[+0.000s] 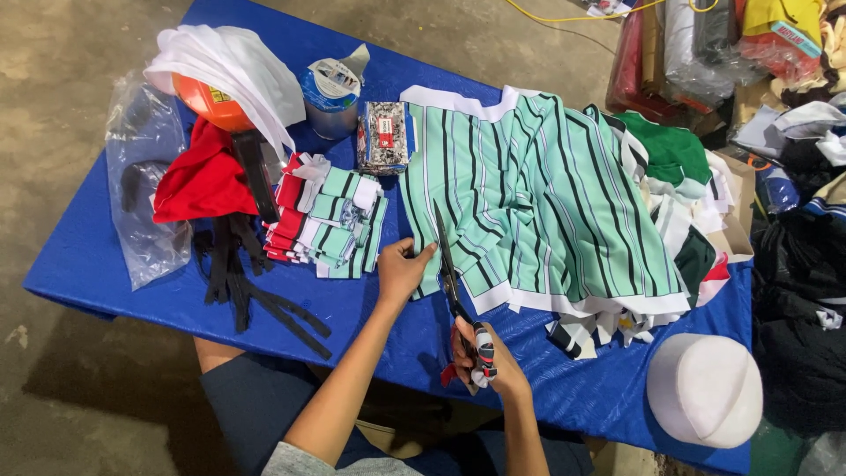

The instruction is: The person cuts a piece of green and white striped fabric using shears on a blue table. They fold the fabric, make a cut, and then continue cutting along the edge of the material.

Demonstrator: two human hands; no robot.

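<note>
**Scissors at the edge of striped cloth on a blue table**

The right hand is wrapped around the handles of a pair of scissors, its fingers closed on them. The long blades point away from the person and run up along the left edge of a mint-green fabric with black and white stripes, which lies spread over the middle of the blue table. The left hand sits just left of the blades, thumb and fingers pinching the near corner of that fabric at its cut edge. The two hands are apart, with the scissors between them.

Left of the left hand stands a stack of small cut pieces in the same stripe, mixed with red and white. Black straps trail toward the table's near edge beside it. Further left lie a red cloth and a clear plastic bag. At the far side stand a tin can and a small patterned box. A white cap rests at the near right corner.
</note>
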